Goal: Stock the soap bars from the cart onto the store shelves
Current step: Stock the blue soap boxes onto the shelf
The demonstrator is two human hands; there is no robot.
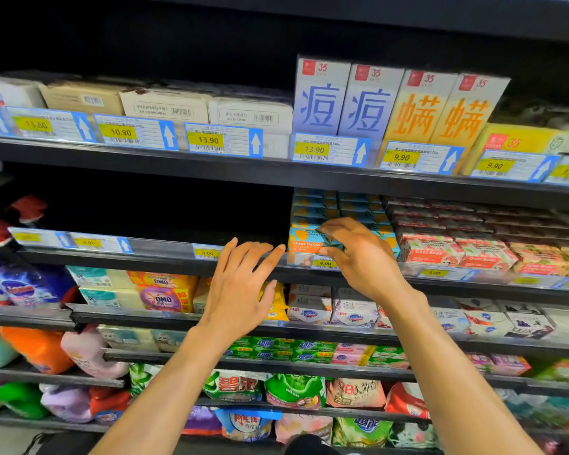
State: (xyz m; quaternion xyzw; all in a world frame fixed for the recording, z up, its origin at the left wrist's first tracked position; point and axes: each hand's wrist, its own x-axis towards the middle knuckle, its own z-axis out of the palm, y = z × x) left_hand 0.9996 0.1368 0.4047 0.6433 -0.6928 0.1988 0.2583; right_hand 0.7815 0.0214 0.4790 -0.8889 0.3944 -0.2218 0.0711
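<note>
An orange and teal Goat Soap box (304,243) stands at the front of the second shelf (165,256), before a stack of like boxes (322,206). My right hand (358,254) pinches this front box, fingers on its top edge and thumb at its lower right corner. Left of it, my left hand (240,290) hovers at the shelf's front rail with its fingers spread and holding nothing. The shelf space to the left of the soap stack is dark and bare. The cart is out of view.
Red Goat Soap boxes (457,252) fill the shelf to the right. Tall blue and yellow boxes (391,106) and flat soap boxes (165,105) stand on the shelf above. Lower shelves hold detergent bags (161,293) and more soap packs (312,351).
</note>
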